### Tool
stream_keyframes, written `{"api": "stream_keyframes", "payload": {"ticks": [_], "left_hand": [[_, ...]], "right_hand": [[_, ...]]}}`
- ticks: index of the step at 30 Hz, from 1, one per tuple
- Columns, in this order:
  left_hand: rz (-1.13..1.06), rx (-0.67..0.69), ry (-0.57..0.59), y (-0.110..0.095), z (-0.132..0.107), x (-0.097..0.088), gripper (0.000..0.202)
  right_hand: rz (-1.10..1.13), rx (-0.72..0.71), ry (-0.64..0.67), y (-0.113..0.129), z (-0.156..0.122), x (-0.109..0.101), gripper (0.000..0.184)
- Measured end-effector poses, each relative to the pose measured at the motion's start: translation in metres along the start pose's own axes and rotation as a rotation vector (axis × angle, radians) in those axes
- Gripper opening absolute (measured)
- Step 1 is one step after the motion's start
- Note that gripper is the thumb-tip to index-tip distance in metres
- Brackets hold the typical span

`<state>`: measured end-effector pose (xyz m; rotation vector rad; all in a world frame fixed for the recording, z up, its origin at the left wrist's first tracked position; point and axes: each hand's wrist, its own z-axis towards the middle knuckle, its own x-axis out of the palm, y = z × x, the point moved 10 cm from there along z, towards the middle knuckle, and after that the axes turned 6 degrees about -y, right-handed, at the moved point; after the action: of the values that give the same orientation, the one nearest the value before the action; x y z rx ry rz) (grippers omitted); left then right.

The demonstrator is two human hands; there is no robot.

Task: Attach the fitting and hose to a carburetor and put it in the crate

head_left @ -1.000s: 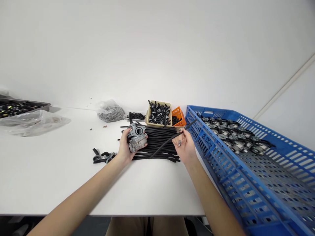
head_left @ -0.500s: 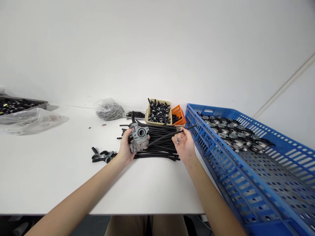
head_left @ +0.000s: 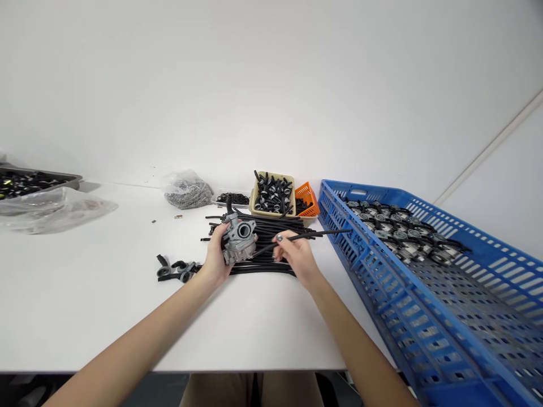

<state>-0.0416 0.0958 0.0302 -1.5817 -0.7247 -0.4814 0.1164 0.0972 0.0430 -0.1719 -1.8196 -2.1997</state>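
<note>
While the blue crate (head_left: 382, 265) is lying along the right edge of the tabletop (head_left: 106, 294), the left hand (head_left: 216, 254) is gripping a carburetor (head_left: 240, 240) over the hose pile (head_left: 288, 226), steadying it as the right hand (head_left: 297, 257) is pinching one hose (head_left: 322, 232) aimed at it.

Carburetor (head_left: 240, 242) is plain silver-grey, hoses (head_left: 271, 229) all black. Crate (head_left: 428, 294) is bright blue, little basket (head_left: 306, 199) orange, tub (head_left: 254, 204) beige.

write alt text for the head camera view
A person's left hand holds a metal carburetor while the right hand pinches a thin black hose beside it, above a pile of hoses on a white table. A blue crate of parts sits at right.
</note>
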Motion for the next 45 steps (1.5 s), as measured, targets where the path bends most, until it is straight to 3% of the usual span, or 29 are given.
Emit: {"api": "stream_keyframes", "payload": {"ticks": [5, 12, 17, 21, 25, 29, 35, 39, 41, 45], "left_hand": [[0.015, 0.007, 0.008, 0.002, 0.001, -0.001, 0.033], [0.031, 0.017, 0.001, 0.001, 0.0, 0.0, 0.029], [0.035, 0.121, -0.065, -0.004, 0.003, -0.009, 0.026], [0.015, 0.212, -0.131, -0.007, 0.003, -0.021, 0.026], [0.001, 0.256, -0.154, -0.011, 0.001, -0.023, 0.026], [-0.018, 0.15, -0.148, -0.002, 0.001, -0.017, 0.032], [-0.048, 0.128, -0.142, 0.003, 0.002, -0.015, 0.038], [-0.015, 0.113, -0.116, 0.006, 0.0, -0.011, 0.036], [0.001, 0.123, -0.132, 0.005, -0.001, -0.012, 0.035], [0.047, 0.163, -0.135, -0.001, -0.002, -0.011, 0.038]], "right_hand": [[-0.097, 0.009, 0.137, -0.013, -0.011, 0.031, 0.031], [-0.175, -0.081, 0.137, -0.003, -0.013, 0.029, 0.028], [-0.357, -0.256, 0.096, 0.003, -0.019, 0.03, 0.016], [-0.499, -0.311, 0.077, -0.002, -0.023, 0.033, 0.015], [-0.458, -0.298, 0.064, -0.006, -0.021, 0.032, 0.017], [-0.244, -0.232, 0.038, -0.006, -0.014, 0.029, 0.019], [-0.101, -0.204, -0.157, -0.006, -0.007, 0.01, 0.035], [-0.163, -0.285, -0.246, -0.003, -0.009, -0.001, 0.067], [-0.225, -0.314, -0.197, -0.002, -0.009, 0.003, 0.073], [-0.293, -0.32, -0.036, -0.003, -0.01, 0.016, 0.063]]}}
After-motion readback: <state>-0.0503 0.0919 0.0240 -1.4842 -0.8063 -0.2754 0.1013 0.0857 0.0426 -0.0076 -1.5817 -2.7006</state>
